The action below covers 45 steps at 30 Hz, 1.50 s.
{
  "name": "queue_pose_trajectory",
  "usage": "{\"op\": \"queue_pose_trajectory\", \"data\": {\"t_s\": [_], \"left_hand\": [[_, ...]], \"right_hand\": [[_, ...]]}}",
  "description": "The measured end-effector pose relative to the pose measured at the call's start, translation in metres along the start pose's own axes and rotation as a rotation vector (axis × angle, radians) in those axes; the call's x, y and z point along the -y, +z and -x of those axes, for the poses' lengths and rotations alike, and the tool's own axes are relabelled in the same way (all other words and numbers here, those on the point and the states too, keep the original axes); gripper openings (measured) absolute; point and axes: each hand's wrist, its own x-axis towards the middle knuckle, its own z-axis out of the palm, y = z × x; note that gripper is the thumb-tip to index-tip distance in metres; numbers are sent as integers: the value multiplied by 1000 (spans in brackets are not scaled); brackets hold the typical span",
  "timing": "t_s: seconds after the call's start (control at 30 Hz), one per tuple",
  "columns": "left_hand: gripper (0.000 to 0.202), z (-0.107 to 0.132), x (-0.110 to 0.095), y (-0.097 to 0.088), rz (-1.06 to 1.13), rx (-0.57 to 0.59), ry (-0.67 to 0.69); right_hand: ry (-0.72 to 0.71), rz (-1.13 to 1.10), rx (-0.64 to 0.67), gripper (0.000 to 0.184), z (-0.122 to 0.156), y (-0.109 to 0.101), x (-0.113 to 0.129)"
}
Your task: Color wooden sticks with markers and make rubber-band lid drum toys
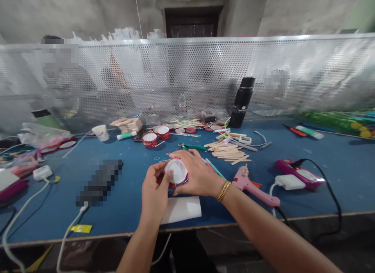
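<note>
Between my two hands is a small toy drum [176, 171], its round white top tilted toward me and red string around its edge. My left hand [156, 189] grips its left side, with the thumb on the white face. My right hand [196, 171] wraps round the other side. Fingers cover much of the drum's wall. Just below my hands a white sheet [181, 209] lies near the table's front edge. Two similar red-and-white drums, a nearer one [149, 140] and a farther one [163, 132], stand beyond my hands.
Wooden sticks [227, 151] lie in a pile. A pink glue gun [254, 189], a purple power strip [310, 178] and cables are at right. A black bottle [241, 103] stands before the perforated metal screen [199, 69]. At left are a phone [101, 183] and a paper cup [100, 133].
</note>
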Motion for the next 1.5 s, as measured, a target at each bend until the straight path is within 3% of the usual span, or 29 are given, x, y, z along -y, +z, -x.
{"op": "queue_pose_trajectory", "data": {"t_s": [0.63,0.8,0.93,1.0,1.07,1.27,1.37,1.5], "left_hand": [[28,2,-2,-3,-13,62,40],[33,0,0,-2,72,8,1],[39,1,-1,-1,246,-60,-54],[43,2,-3,-1,330,-90,-79],[46,3,-5,-1,383,-123,-94],[50,2,-11,-1,502,-346,-72],[50,-2,-10,-1,560,-457,-70],[48,-5,-8,-2,589,-507,-27]], "right_hand": [[52,12,44,76,0,-3,9],[113,-71,0,86,1,0,10],[157,-261,-47,105,1,7,9],[189,-381,-65,105,1,12,8],[224,-514,-68,93,0,15,8],[163,-692,4,19,-1,16,16],[181,-647,71,17,1,13,20],[254,-610,67,24,2,12,21]]}}
